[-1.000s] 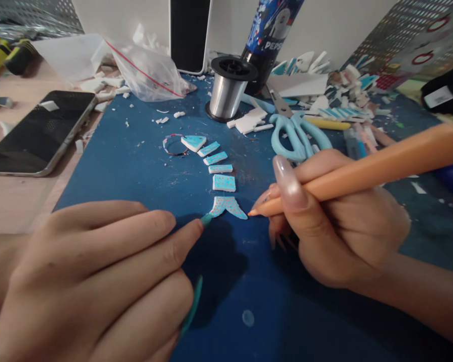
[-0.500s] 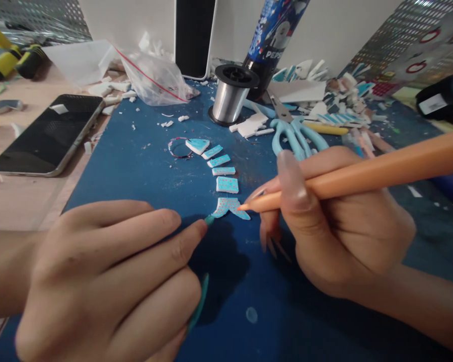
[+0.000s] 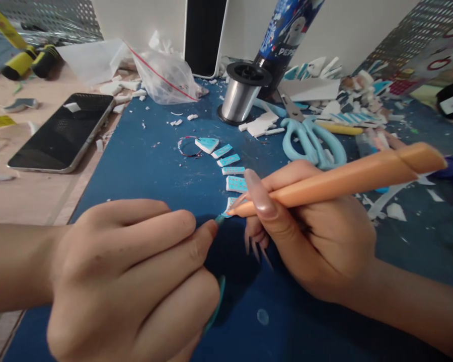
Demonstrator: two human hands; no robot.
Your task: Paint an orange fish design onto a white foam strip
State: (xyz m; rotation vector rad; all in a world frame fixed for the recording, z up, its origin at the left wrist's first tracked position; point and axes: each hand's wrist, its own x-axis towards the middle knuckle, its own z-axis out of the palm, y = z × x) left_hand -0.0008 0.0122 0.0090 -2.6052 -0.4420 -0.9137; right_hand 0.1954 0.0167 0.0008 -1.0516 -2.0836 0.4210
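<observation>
My right hand [image 3: 309, 226] is closed around an orange felt-tip marker [image 3: 347, 176], its tip resting on the left part of a small blue tail piece [image 3: 231, 203]. Most of that tail-shaped piece is hidden by the marker and fingers. My left hand [image 3: 132, 276] lies with its fingers curled, and one teal fingernail presses the tail piece's lower left edge; its thumb is mostly hidden. Above the tail, several blue segments with reddish dots [image 3: 236, 184] curve up to a pointed head piece [image 3: 207, 145] with a thin cord loop [image 3: 179, 147].
A wire spool [image 3: 241, 95], light-blue scissors [image 3: 309, 143] and a Pepsi can [image 3: 287, 37] stand or lie behind the pieces. White scraps [image 3: 362, 100] pile at the back right. A phone [image 3: 66, 130] and a zip bag [image 3: 166, 75] are at the left on the blue mat [image 3: 143, 166] or beside it.
My right hand has moved left with the marker, its tip passing from the tail's right side to its left side. My left fingertip stays at the tail's edge. The view has shifted slightly.
</observation>
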